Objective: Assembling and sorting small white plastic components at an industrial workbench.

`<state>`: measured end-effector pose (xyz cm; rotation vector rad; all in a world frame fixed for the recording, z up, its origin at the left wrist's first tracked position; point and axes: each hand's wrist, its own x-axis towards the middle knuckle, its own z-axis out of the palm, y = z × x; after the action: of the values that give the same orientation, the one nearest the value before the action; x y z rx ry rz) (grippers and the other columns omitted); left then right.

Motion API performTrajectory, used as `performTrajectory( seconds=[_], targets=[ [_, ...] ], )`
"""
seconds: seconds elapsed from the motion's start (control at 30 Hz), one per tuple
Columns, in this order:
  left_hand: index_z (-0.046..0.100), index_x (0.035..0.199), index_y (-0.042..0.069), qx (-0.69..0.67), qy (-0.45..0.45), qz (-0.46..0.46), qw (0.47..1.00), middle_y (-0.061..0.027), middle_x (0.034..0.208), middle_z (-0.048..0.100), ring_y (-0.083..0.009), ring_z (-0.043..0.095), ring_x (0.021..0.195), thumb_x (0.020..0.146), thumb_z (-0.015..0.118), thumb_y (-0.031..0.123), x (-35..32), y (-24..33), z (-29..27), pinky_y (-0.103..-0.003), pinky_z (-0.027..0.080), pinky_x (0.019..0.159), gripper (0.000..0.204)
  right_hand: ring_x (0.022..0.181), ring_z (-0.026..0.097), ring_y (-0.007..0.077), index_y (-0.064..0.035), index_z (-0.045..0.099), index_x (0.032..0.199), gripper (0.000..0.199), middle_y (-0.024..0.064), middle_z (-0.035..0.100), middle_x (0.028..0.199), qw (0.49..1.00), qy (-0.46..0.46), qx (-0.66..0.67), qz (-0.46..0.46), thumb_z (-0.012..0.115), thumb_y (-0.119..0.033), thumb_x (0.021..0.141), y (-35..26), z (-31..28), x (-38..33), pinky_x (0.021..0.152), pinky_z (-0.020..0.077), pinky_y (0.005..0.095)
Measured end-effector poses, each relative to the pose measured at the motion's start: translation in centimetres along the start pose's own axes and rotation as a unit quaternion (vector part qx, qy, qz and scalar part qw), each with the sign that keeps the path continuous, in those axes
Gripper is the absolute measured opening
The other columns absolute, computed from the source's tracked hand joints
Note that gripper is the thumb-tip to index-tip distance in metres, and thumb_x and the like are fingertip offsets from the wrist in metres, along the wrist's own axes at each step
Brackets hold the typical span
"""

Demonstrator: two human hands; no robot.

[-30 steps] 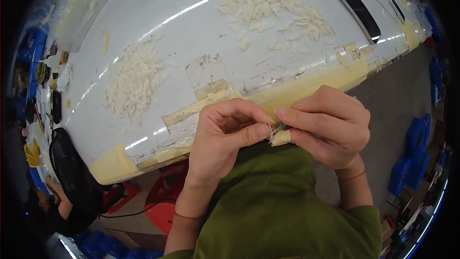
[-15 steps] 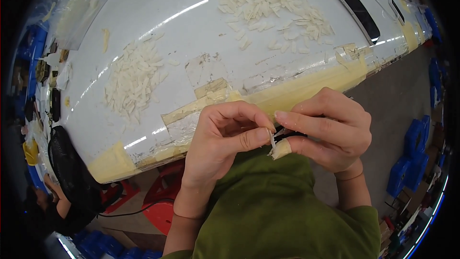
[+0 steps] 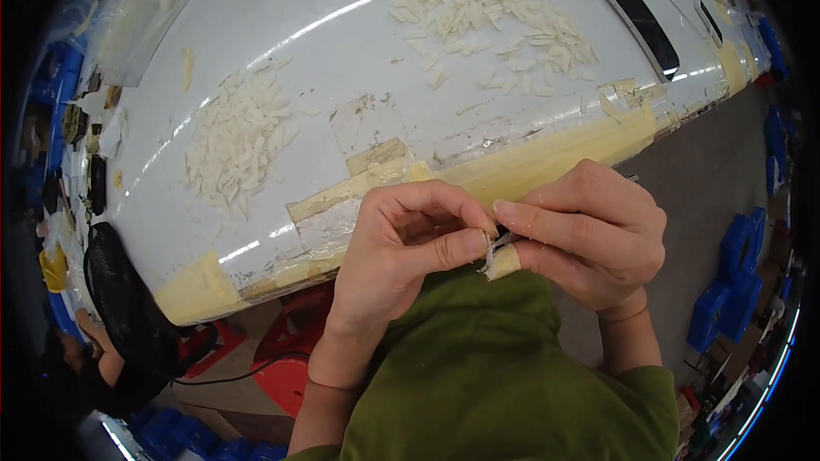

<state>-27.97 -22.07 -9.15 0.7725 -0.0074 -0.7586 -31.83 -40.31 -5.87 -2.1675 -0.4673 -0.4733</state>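
My left hand [image 3: 397,248] is closed in a pinch, and a small thin whitish piece [image 3: 489,247] sits between its thumb and index finger. Close against it on the right, my right hand [image 3: 589,235] is closed around a slim, dark and silvery tool [image 3: 503,231]. Most of that tool is hidden by the fingers, so its exact kind does not show. Yellowish tape [image 3: 504,263] wraps the tip of my right thumb. Both hands are in front of the table's near edge, above my green clothing. Small pale flecks stick to the right fingers.
On the white table [image 3: 342,60] lie a left pile of pale flat slivers [image 3: 239,141] and a far pile [image 3: 478,4]. A phone [image 3: 639,26] rests at the right. Yellow tape [image 3: 547,154] covers the near edge. A red stool [image 3: 286,380] and blue bins [image 3: 726,290] stand below.
The right hand has shifted very slightly, and the dark part of its tool shows more plainly beside the whitish piece. The left hand keeps its pinch almost in place.
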Motion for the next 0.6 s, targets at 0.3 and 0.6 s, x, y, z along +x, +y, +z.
performTrajectory(
  seconds=[0.3, 0.6],
  targets=[
    [0.067, 0.088, -0.002, 0.013, 0.015, 0.01, 1.0, -0.0069, 0.082, 0.067, -0.0101, 0.058, 0.07, 0.076, 0.07, -0.007, 0.2, -1.1, 1.1, -0.018, 0.047, 0.069, 0.013, 0.057, 0.051, 0.013, -0.0028, 0.075, 0.086, 0.024, 0.0062, 0.067, 0.074, 0.999, 0.005, -0.041, 0.003, 0.08, -0.015, 0.066, 0.0, -0.9, -0.9, 0.052, 0.0399, 0.0234],
    [0.066, 0.091, -0.001, -0.022, 0.028, 0.007, 0.999, -0.0064, 0.082, 0.066, -0.0097, 0.057, 0.072, 0.078, 0.069, -0.006, 0.2, -1.7, 1.6, -0.018, 0.046, 0.069, 0.014, 0.054, 0.05, 0.0135, -0.0027, 0.075, 0.084, 0.021, 0.0059, 0.067, 0.073, 0.999, 0.011, -0.05, 0.002, 0.078, -0.012, 0.066, 0.4, -0.8, -1.3, 0.052, 0.0406, 0.0241]
  ],
)
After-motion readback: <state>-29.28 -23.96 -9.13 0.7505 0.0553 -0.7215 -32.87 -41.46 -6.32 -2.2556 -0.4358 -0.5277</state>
